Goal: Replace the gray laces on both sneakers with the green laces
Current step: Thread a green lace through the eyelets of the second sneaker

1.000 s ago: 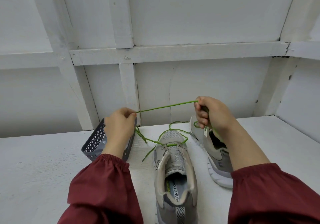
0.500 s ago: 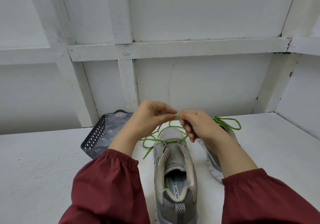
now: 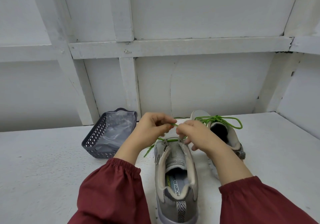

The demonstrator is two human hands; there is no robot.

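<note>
Two things about the space first. The bench is painted white with a rough, speckled top and fills the lower half of the frame. Behind it the wall is white panels split by white battens, one long horizontal strip across the middle with uprights crossing it. At the right edge a side wall closes the bench in.

For containers, a dark gray lattice basket sits left of centre, back near the wall. Crinkled clear plastic lies inside it, and from my feed I can't tell if anything is underneath.

The near sneaker is at lower centre, heel toward the camera. The far sneaker is just beside it, up and to the right. It wears a second green lace tied in a bow, with loops spilling right.

Both hands hover over the near sneaker's top eyelets with their fingertips almost meeting. My left hand pinches the green lace between thumb and finger. The right hand pinches the same lace right next to it, its other fingers loosely curled. A stretch of that lace crosses the top eyelets, and a loose end trails onto the bench left of the shoe. Dark red sleeves fill the bottom corners.
</note>
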